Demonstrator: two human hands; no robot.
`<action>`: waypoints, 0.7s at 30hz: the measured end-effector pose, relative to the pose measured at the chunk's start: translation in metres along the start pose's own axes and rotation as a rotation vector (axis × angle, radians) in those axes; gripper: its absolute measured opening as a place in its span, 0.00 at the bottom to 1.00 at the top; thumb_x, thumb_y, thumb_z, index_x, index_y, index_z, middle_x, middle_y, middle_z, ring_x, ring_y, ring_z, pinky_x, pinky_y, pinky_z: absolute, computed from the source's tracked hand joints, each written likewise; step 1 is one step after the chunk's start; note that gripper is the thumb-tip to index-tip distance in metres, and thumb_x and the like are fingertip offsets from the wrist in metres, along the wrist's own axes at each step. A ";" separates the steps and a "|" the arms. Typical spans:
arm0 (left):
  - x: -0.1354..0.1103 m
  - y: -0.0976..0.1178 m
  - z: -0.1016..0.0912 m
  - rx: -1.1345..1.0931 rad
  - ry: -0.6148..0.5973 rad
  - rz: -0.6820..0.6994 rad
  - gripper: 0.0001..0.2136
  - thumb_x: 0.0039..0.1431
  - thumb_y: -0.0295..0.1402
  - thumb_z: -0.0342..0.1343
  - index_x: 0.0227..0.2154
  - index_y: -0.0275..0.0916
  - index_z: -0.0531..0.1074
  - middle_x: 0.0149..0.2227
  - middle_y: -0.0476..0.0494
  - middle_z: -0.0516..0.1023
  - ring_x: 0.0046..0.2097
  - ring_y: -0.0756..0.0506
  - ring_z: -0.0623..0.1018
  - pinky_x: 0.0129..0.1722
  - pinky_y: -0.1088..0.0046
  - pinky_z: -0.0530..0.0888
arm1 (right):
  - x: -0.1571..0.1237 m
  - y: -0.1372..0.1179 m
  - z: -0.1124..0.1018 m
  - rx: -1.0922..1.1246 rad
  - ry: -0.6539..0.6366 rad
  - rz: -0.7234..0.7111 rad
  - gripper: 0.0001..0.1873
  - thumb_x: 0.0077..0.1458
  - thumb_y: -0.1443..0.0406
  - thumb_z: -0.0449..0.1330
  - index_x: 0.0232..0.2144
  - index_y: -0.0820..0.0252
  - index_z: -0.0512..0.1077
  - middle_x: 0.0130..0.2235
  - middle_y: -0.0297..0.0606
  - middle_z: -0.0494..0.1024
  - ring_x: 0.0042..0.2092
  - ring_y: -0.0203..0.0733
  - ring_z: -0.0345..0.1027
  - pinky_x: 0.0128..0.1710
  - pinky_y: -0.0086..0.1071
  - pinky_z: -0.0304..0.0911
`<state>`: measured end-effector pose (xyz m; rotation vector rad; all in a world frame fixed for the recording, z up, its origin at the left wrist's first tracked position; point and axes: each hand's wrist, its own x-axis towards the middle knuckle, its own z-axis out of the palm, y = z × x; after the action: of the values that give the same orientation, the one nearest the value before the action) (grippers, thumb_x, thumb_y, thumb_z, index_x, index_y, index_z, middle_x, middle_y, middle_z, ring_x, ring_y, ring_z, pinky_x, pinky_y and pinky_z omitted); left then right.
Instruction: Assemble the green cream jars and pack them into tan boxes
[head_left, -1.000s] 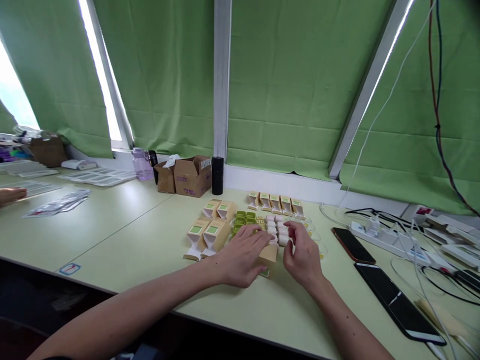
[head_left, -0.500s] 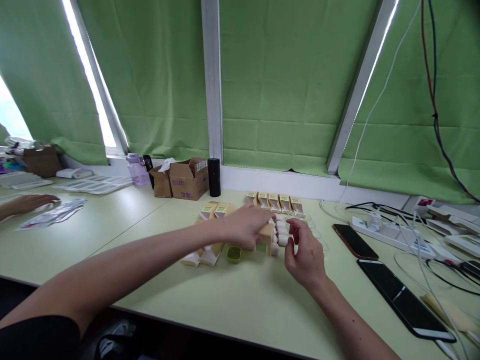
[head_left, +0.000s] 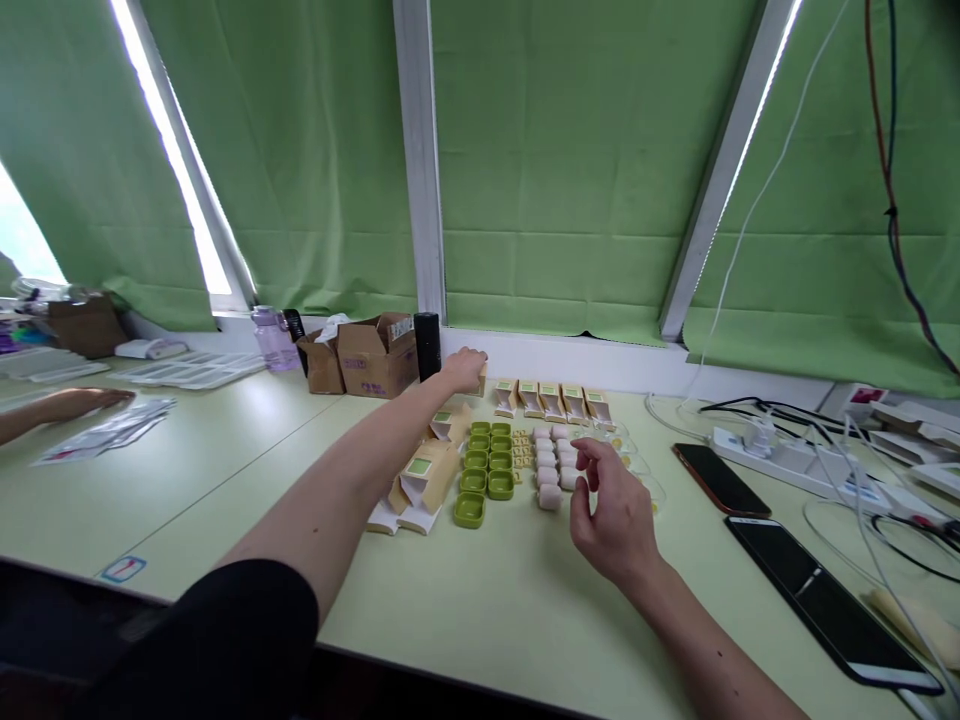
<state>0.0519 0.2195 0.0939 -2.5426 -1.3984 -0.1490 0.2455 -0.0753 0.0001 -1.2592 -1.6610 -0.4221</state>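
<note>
My left hand (head_left: 465, 368) is stretched far back across the table, closed on a small tan box (head_left: 481, 379) at the left end of a row of tan boxes with green labels (head_left: 553, 399). My right hand (head_left: 611, 505) hovers with fingers loosely curled and apart, holding nothing, just right of several pale pink cylinders (head_left: 553, 468). Green trays (head_left: 485, 470) lie in two columns left of the cylinders. More open tan boxes (head_left: 424, 478) lie under my left forearm.
Cardboard boxes (head_left: 377, 352), a black cylinder (head_left: 427, 345) and a purple bottle (head_left: 268, 338) stand at the back. Two phones (head_left: 832, 602) (head_left: 718, 478), a power strip (head_left: 787, 463) and cables lie to the right. Another person's hand (head_left: 71, 402) rests by packets at far left.
My left hand has lifted a tan box from in front of me and carried it to the back row. The green trays it covered now show. My right hand stayed almost still.
</note>
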 end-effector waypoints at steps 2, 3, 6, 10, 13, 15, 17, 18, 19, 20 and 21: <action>0.005 -0.002 0.016 0.007 -0.014 -0.005 0.29 0.54 0.27 0.67 0.60 0.36 0.70 0.58 0.30 0.78 0.62 0.33 0.73 0.59 0.59 0.74 | -0.001 0.000 0.001 0.001 -0.008 -0.005 0.24 0.60 0.72 0.53 0.58 0.56 0.63 0.40 0.38 0.76 0.31 0.43 0.71 0.31 0.36 0.65; 0.006 -0.002 0.023 0.010 -0.018 -0.005 0.28 0.55 0.29 0.68 0.59 0.36 0.71 0.57 0.30 0.78 0.61 0.33 0.73 0.59 0.59 0.74 | -0.001 0.000 0.001 0.003 -0.012 -0.008 0.24 0.60 0.72 0.53 0.57 0.56 0.63 0.40 0.38 0.76 0.31 0.43 0.71 0.31 0.36 0.65; 0.010 -0.002 0.040 0.017 -0.020 0.004 0.23 0.63 0.37 0.65 0.59 0.36 0.72 0.57 0.33 0.77 0.60 0.35 0.75 0.61 0.55 0.72 | -0.002 0.000 0.003 0.008 -0.019 -0.015 0.23 0.60 0.72 0.53 0.57 0.55 0.64 0.40 0.39 0.76 0.31 0.43 0.71 0.31 0.36 0.65; 0.010 0.002 0.050 0.028 -0.021 0.016 0.23 0.61 0.35 0.65 0.58 0.36 0.73 0.54 0.33 0.80 0.57 0.35 0.77 0.63 0.54 0.69 | -0.002 0.000 0.003 0.013 -0.030 -0.014 0.22 0.61 0.71 0.53 0.57 0.55 0.64 0.41 0.39 0.76 0.32 0.43 0.71 0.32 0.37 0.66; 0.005 0.005 0.048 0.035 0.024 0.023 0.29 0.54 0.29 0.64 0.61 0.35 0.72 0.57 0.31 0.79 0.62 0.33 0.72 0.66 0.55 0.65 | -0.003 0.000 0.002 0.011 -0.031 -0.008 0.22 0.61 0.71 0.53 0.57 0.55 0.64 0.41 0.39 0.77 0.32 0.43 0.71 0.32 0.37 0.65; 0.001 0.007 0.044 0.038 0.049 0.026 0.29 0.55 0.30 0.62 0.62 0.36 0.72 0.59 0.31 0.77 0.65 0.32 0.68 0.66 0.54 0.65 | -0.002 -0.002 0.002 0.015 -0.037 -0.014 0.22 0.61 0.71 0.53 0.57 0.55 0.64 0.41 0.39 0.77 0.31 0.43 0.71 0.31 0.37 0.65; -0.005 0.009 0.040 0.044 0.042 0.037 0.26 0.55 0.31 0.62 0.58 0.38 0.76 0.61 0.31 0.76 0.66 0.30 0.66 0.65 0.52 0.64 | -0.002 -0.004 0.002 0.023 -0.043 -0.023 0.22 0.62 0.71 0.53 0.57 0.55 0.64 0.41 0.40 0.76 0.32 0.43 0.71 0.31 0.37 0.65; -0.007 0.011 0.039 0.049 0.028 0.047 0.24 0.54 0.31 0.62 0.56 0.39 0.78 0.61 0.31 0.76 0.66 0.30 0.66 0.65 0.51 0.64 | -0.002 -0.004 0.002 0.027 -0.044 -0.030 0.22 0.62 0.71 0.53 0.57 0.55 0.64 0.41 0.40 0.76 0.33 0.44 0.72 0.31 0.38 0.66; -0.010 0.012 0.039 0.054 0.008 0.057 0.22 0.54 0.31 0.62 0.53 0.39 0.79 0.61 0.31 0.75 0.65 0.30 0.67 0.66 0.51 0.64 | -0.002 -0.005 0.003 0.031 -0.044 -0.037 0.21 0.62 0.71 0.53 0.57 0.55 0.64 0.41 0.40 0.76 0.33 0.44 0.72 0.32 0.38 0.66; -0.012 0.014 0.040 0.060 -0.016 0.066 0.20 0.53 0.30 0.63 0.51 0.38 0.80 0.61 0.30 0.75 0.64 0.30 0.69 0.66 0.50 0.63 | -0.003 -0.005 0.003 0.033 -0.044 -0.044 0.21 0.62 0.71 0.53 0.57 0.55 0.64 0.41 0.40 0.77 0.34 0.45 0.73 0.32 0.38 0.66; -0.014 0.015 0.041 0.065 -0.041 0.073 0.19 0.53 0.30 0.64 0.50 0.38 0.81 0.60 0.30 0.75 0.62 0.31 0.72 0.66 0.50 0.64 | -0.003 -0.006 0.004 0.034 -0.045 -0.051 0.21 0.63 0.71 0.53 0.58 0.55 0.64 0.42 0.40 0.77 0.35 0.45 0.73 0.33 0.38 0.67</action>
<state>0.0559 0.2110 0.0488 -2.5525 -1.3012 -0.0390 0.2387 -0.0763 -0.0026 -1.2118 -1.7339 -0.3973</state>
